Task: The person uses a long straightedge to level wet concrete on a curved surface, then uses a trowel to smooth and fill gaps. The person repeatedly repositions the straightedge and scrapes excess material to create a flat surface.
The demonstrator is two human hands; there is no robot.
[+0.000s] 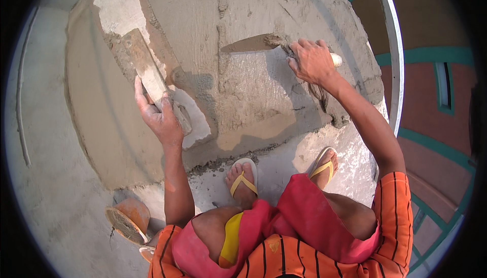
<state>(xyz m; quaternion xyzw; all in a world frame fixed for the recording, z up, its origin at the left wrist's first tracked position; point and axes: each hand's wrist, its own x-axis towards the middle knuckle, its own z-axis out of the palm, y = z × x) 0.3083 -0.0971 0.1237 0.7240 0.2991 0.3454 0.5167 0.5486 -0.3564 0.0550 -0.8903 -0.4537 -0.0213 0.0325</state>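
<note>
My left hand is closed round a long, narrow plastering float, crusted with grey mortar. The float lies over a pale, bare-looking strip in the plaster. Farther to the right, my right hand grips the whitish handle of a trowel. Its pointed blade reaches left over the wet mortar surface, with a lump of mortar near the handle end. Whether the blade touches the surface, I cannot tell. Smoothed, shiny mortar shows just below the blade, and a rough ridge of mortar runs beside its tip.
My sandalled feet stand near the mortar's crumbly lower edge. An orange mortar-stained bucket lies tilted at lower left. A pale pole rises at right, before a reddish wall with green trim. A thin rod is at far left.
</note>
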